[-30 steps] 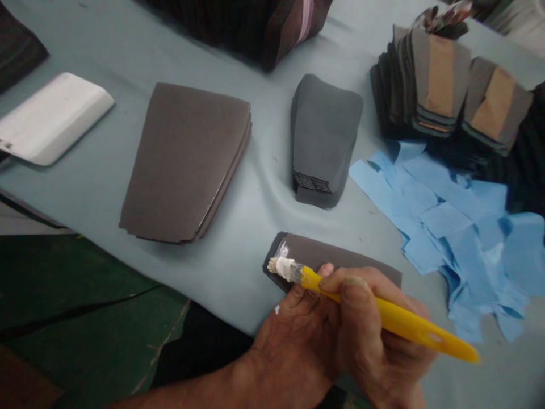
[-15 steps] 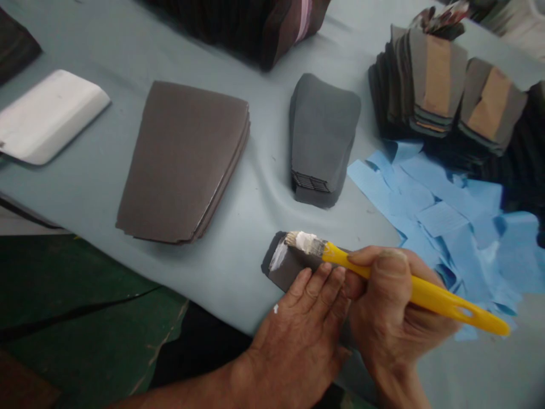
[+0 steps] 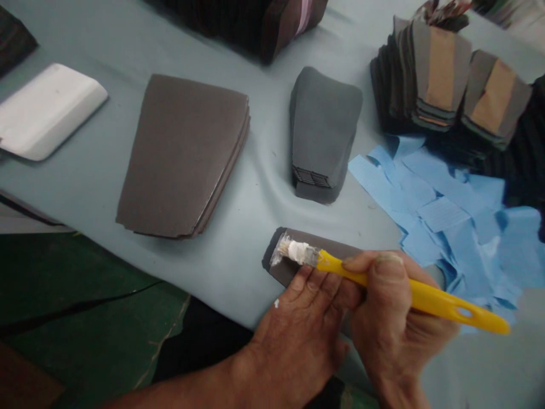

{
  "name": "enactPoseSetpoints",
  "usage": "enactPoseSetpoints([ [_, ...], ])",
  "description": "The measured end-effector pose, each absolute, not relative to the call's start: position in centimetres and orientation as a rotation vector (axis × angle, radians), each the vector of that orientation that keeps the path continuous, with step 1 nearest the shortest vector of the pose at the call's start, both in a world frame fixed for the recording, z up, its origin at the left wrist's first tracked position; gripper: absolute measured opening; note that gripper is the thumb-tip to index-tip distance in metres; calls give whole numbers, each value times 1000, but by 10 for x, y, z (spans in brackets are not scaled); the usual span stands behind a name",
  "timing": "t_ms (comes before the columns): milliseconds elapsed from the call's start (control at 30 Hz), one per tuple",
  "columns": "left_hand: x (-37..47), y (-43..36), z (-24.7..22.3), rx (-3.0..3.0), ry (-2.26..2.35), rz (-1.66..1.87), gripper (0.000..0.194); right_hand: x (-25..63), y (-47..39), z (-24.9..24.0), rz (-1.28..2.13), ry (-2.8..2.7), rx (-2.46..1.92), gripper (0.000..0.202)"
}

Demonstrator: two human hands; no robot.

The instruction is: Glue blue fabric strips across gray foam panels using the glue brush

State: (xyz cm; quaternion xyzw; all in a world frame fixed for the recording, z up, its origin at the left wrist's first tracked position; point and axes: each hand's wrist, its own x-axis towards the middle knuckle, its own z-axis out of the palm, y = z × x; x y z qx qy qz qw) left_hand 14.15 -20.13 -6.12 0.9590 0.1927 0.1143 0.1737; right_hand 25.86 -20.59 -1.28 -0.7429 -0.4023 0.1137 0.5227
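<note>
A dark grey-brown piece point(image 3: 336, 241) lies near the table's front edge, with white paste smeared across its dark left end. My left hand point(image 3: 298, 329) presses flat on its lower side, fingers stretched out side by side. In my right hand point(image 3: 395, 307) is a yellow-handled brush point(image 3: 438, 298), gripped between thumb and fingers. The brush's white-coated bristles touch the pasted end. Behind the piece stands a stack of grey shaped pieces point(image 3: 326, 125). Part of the piece is hidden under both hands.
A brown stack point(image 3: 187, 153) and a white curved object point(image 3: 51, 111) are at left on the pale table point(image 3: 255, 210). Blue strips point(image 3: 451, 216) lie at right, below banded grey stacks point(image 3: 434, 74). A dark bundle point(image 3: 281, 28) stands at the back.
The brush tip has moved slightly down and left over the white paste, which now looks more spread. My left hand stays pressed on the piece. The view has shifted slightly.
</note>
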Motion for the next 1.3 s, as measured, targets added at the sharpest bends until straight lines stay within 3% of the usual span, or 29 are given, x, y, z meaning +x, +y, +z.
enactPoseSetpoints([
  [100, 141, -198, -58, 2727, 534, 329, 66, 260, -201, -19, 187, -971, -1769, 42],
  [400, 140, -199, -60, 2764, 547, 420, 49, 261, -218, -25, 468, -987, -1759, 42],
  [667, 142, -196, -57, 2695, 554, 622, 52, 257, -213, -20, 531, -1083, -1667, 40],
  [967, 139, -194, -53, 2722, 608, 438, 70, 286, -214, 5, 188, -682, -1451, 33],
  [1300, 144, -186, -60, 2963, 511, 520, 60, 353, -295, -5, -77, -505, -1564, 38],
])
